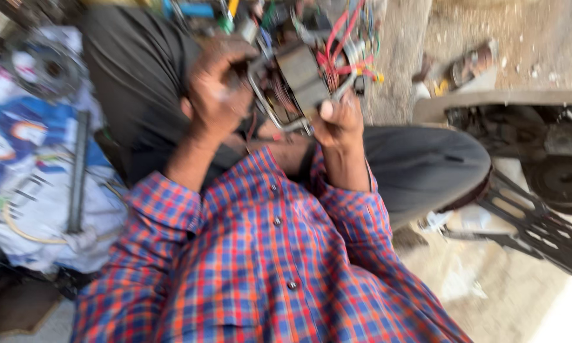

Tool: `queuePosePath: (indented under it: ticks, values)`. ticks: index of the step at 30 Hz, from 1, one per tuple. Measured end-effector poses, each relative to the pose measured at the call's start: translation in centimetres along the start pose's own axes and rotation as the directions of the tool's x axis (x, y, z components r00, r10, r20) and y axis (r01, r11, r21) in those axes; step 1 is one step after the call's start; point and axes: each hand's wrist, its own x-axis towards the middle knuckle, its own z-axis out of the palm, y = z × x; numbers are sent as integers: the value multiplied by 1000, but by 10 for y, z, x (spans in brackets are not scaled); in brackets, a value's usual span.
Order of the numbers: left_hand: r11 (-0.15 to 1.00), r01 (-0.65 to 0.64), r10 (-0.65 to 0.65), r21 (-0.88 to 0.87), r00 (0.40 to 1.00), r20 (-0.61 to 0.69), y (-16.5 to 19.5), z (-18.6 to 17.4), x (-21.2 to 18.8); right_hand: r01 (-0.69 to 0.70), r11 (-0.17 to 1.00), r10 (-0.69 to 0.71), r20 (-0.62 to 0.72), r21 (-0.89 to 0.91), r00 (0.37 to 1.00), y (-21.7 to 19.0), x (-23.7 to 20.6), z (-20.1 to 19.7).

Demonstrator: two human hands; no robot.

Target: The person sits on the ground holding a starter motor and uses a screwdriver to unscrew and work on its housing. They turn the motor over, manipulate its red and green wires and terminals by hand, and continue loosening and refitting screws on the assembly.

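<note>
I hold a small electric motor (302, 79) up in front of my chest; it has a dark core, a bent metal bracket and a bundle of red wires (343, 44) at its top. My left hand (216, 92) is curled around its left side. My right hand (338, 117) grips its lower right edge, thumb up against the core. Both arms wear red and blue checked sleeves. The picture is motion-blurred.
Dark trousers (419, 165) cover my knees. A printed white and blue sack (38, 184) with a dark bar (77, 171) and a round metal part (47, 67) lies at left. A black metal frame (533, 222) and dark machinery (546, 146) stand at right on sandy ground.
</note>
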Motion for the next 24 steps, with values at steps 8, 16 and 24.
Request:
queuePosePath:
  ticks: [8, 16, 24]
  values:
    - [991, 53, -51, -125, 999, 18, 5, 2, 12, -55, 998, 54, 38, 20, 998, -6, 13, 18]
    - [998, 29, -31, 58, 999, 40, 9, -2, 7, -146, 986, 141, 65, 84, 988, -20, 8, 49]
    - [990, -5, -3, 139, 998, 57, 13, -3, 8, -148, 984, 143, 51, 97, 988, -15, 8, 47]
